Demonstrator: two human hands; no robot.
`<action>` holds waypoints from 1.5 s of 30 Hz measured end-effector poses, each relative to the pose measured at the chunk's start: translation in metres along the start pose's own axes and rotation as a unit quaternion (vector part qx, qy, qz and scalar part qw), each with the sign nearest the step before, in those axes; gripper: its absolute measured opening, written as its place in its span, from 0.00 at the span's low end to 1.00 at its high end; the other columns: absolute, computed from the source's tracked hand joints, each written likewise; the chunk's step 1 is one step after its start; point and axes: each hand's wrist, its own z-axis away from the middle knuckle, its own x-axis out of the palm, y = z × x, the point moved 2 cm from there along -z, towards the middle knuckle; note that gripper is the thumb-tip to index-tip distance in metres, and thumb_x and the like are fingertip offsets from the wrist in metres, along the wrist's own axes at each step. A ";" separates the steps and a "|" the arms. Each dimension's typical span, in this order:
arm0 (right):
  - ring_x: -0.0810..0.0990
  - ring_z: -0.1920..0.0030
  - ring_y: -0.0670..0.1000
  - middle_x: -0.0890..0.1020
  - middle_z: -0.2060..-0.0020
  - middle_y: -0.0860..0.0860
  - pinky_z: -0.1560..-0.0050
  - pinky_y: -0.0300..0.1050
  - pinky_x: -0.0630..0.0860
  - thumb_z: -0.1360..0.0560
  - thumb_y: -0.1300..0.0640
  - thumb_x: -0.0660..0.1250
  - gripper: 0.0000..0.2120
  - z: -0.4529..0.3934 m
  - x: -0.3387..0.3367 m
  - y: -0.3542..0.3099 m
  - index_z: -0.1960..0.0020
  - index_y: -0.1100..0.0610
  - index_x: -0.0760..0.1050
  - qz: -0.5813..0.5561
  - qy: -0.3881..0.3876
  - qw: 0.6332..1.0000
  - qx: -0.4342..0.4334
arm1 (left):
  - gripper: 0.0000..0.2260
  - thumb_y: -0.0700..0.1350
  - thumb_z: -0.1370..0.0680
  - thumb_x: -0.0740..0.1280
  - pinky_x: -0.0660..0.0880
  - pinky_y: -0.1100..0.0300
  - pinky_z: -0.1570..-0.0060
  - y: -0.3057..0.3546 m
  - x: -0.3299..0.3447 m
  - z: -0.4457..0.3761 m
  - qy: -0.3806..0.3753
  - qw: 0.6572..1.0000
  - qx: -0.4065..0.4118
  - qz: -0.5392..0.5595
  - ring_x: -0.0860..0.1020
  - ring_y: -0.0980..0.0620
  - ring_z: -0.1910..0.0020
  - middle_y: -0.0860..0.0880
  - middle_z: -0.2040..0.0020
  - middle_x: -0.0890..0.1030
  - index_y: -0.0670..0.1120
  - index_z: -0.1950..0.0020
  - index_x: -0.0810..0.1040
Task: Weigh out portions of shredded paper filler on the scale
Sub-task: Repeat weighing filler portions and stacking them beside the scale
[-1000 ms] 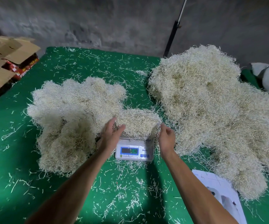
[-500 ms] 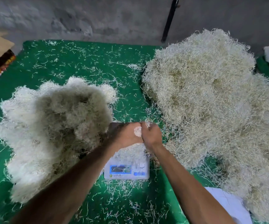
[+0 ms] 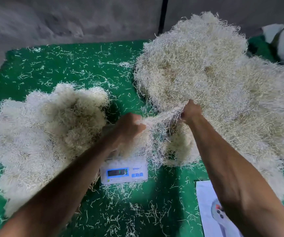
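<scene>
- Head view: my left hand (image 3: 129, 127) and right hand (image 3: 190, 111) each hold one end of a clump of shredded paper (image 3: 161, 132) above the scale (image 3: 124, 170), fingers curled into the strands on both sides
- The clump is stretched between my fists and sags toward the pan; I judge I am pulling it apart to trim the portion
- The scale sits near the front edge of the green table (image 3: 79, 69), roughly midway along it, its display (image 3: 117, 172) lit but too blurred for me to read
- The big supply heap (image 3: 214, 79) fills the right side up to the back edge; my right hand is just at its near fringe
- The pile (image 3: 40, 132) on the left side touches the scale's left flank
- To do this well I should part the strands slowly, so that the tangle thins out instead of snapping and scattering more loose bits
- Whatever I set down should rest wholly on the pan, touching neither heap, or the reading will be off
- I should lift both hands clear before I trust the number
- A white sheet (image 3: 206, 207) lies at the front right, partly under my forearm
</scene>
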 end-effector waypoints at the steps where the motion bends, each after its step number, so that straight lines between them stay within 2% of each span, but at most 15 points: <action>1: 0.78 0.58 0.53 0.77 0.51 0.56 0.53 0.51 0.82 0.13 0.53 0.53 0.11 0.007 0.005 -0.002 0.51 0.54 0.70 -0.097 -0.051 0.993 0.035 | 0.05 0.43 0.21 0.67 0.67 0.63 0.68 -0.003 0.002 0.000 0.013 0.999 -0.027 0.016 0.72 0.52 0.66 0.49 0.62 0.75 0.41 0.52 0.76; 4: 0.81 0.39 0.65 0.81 0.38 0.64 0.39 0.62 0.79 0.14 0.47 0.51 0.20 0.047 0.021 0.003 0.36 0.59 0.74 -0.171 -0.256 0.949 0.062 | 0.13 0.41 0.17 0.59 0.61 0.60 0.71 -0.009 0.006 -0.004 0.081 0.991 -0.095 0.052 0.63 0.53 0.70 0.50 0.68 0.66 0.46 0.62 0.66; 6: 0.86 0.47 0.54 0.87 0.50 0.55 0.50 0.54 0.80 0.17 0.39 0.55 0.21 0.073 0.023 0.019 0.42 0.52 0.78 0.142 -0.284 0.937 -0.144 | 0.15 0.40 0.17 0.57 0.61 0.59 0.70 -0.014 0.002 -0.007 0.085 0.989 -0.110 0.049 0.62 0.52 0.70 0.50 0.69 0.65 0.47 0.65 0.64; 8: 0.83 0.69 0.39 0.83 0.67 0.50 0.56 0.44 0.78 0.19 0.35 0.57 0.22 0.091 0.022 0.042 0.39 0.50 0.77 0.491 -0.270 0.738 -0.375 | 0.15 0.43 0.19 0.60 0.63 0.61 0.70 -0.013 -0.003 -0.006 0.058 0.995 -0.081 0.008 0.64 0.52 0.73 0.50 0.71 0.68 0.47 0.66 0.68; 10: 0.80 0.72 0.44 0.79 0.70 0.49 0.60 0.43 0.81 0.17 0.39 0.56 0.19 0.088 0.022 0.056 0.41 0.52 0.77 0.641 -0.238 0.563 -0.464 | 0.12 0.46 0.22 0.62 0.63 0.63 0.69 -0.005 -0.008 -0.005 0.041 0.997 -0.032 -0.064 0.67 0.53 0.73 0.46 0.70 0.76 0.44 0.63 0.76; 12: 0.80 0.68 0.51 0.76 0.69 0.48 0.66 0.44 0.80 0.16 0.50 0.60 0.09 0.086 0.021 0.046 0.49 0.54 0.73 0.669 -0.202 0.524 -0.487 | 0.14 0.47 0.21 0.65 0.67 0.63 0.62 -0.002 -0.012 -0.006 0.063 0.992 -0.013 -0.106 0.77 0.49 0.66 0.37 0.58 0.83 0.36 0.48 0.81; 15: 0.77 0.72 0.49 0.72 0.73 0.48 0.68 0.41 0.75 0.16 0.43 0.56 0.16 0.095 0.030 0.029 0.52 0.53 0.74 0.614 -0.186 0.551 -0.534 | 0.18 0.49 0.20 0.66 0.66 0.66 0.61 -0.001 -0.017 -0.005 0.131 0.984 -0.031 -0.113 0.80 0.54 0.62 0.36 0.47 0.84 0.37 0.38 0.79; 19: 0.77 0.78 0.46 0.75 0.79 0.54 0.63 0.41 0.78 0.19 0.35 0.54 0.30 0.121 0.038 0.038 0.41 0.58 0.82 0.480 -0.174 0.718 -0.473 | 0.16 0.48 0.19 0.64 0.74 0.63 0.58 -0.008 -0.014 -0.009 0.191 0.974 -0.109 -0.055 0.82 0.48 0.55 0.39 0.45 0.84 0.37 0.40 0.80; 23: 0.76 0.75 0.47 0.81 0.72 0.51 0.73 0.35 0.69 0.20 0.39 0.60 0.24 0.123 0.002 0.037 0.61 0.55 0.81 0.263 -0.108 0.823 -0.492 | 0.17 0.45 0.18 0.64 0.76 0.59 0.67 -0.060 -0.059 0.006 0.265 0.899 -0.334 0.099 0.82 0.44 0.53 0.36 0.42 0.82 0.34 0.35 0.76; 27: 0.83 0.65 0.52 0.84 0.57 0.58 0.71 0.42 0.77 0.21 0.33 0.59 0.30 0.101 -0.010 0.024 0.36 0.59 0.74 0.309 -0.095 0.884 -0.337 | 0.21 0.46 0.18 0.63 0.82 0.49 0.53 -0.055 -0.050 0.002 0.280 0.896 -0.303 0.163 0.83 0.40 0.46 0.34 0.38 0.80 0.34 0.29 0.72; 32: 0.79 0.53 0.49 0.81 0.49 0.50 0.47 0.49 0.78 0.18 0.44 0.65 0.31 0.093 -0.009 0.007 0.22 0.59 0.62 0.370 -0.100 0.869 -0.312 | 0.21 0.51 0.14 0.56 0.78 0.57 0.61 -0.058 -0.028 0.008 0.252 0.875 -0.317 0.266 0.80 0.48 0.57 0.40 0.49 0.81 0.33 0.35 0.74; 35: 0.80 0.62 0.47 0.86 0.49 0.55 0.47 0.46 0.79 0.16 0.49 0.62 0.18 0.098 -0.014 -0.008 0.33 0.60 0.76 0.357 0.039 0.862 -0.357 | 0.26 0.58 0.16 0.57 0.79 0.42 0.44 -0.065 -0.027 0.019 0.216 0.862 -0.336 0.313 0.78 0.38 0.41 0.37 0.41 0.78 0.36 0.33 0.72; 38: 0.79 0.65 0.48 0.83 0.63 0.50 0.33 0.58 0.75 0.16 0.51 0.62 0.12 0.104 -0.008 -0.010 0.46 0.56 0.82 0.472 0.031 0.807 -0.353 | 0.24 0.57 0.23 0.71 0.82 0.40 0.49 -0.067 -0.027 0.035 0.156 0.866 -0.329 0.342 0.80 0.37 0.47 0.37 0.45 0.78 0.38 0.39 0.74; 42: 0.78 0.64 0.43 0.83 0.42 0.58 0.67 0.30 0.75 0.19 0.63 0.66 0.10 0.111 0.004 0.002 0.39 0.62 0.80 0.475 -0.072 0.813 -0.328 | 0.22 0.43 0.26 0.77 0.84 0.48 0.62 -0.066 -0.026 0.054 0.161 0.915 -0.262 0.262 0.84 0.39 0.59 0.37 0.49 0.82 0.38 0.35 0.76; 45: 0.82 0.49 0.54 0.74 0.33 0.62 0.48 0.44 0.83 0.23 0.69 0.68 0.18 0.116 0.003 0.013 0.34 0.62 0.77 0.536 -0.070 0.781 -0.312 | 0.30 0.43 0.26 0.77 0.83 0.48 0.53 -0.061 -0.033 0.070 0.186 0.940 -0.223 0.180 0.84 0.39 0.52 0.36 0.40 0.81 0.40 0.27 0.72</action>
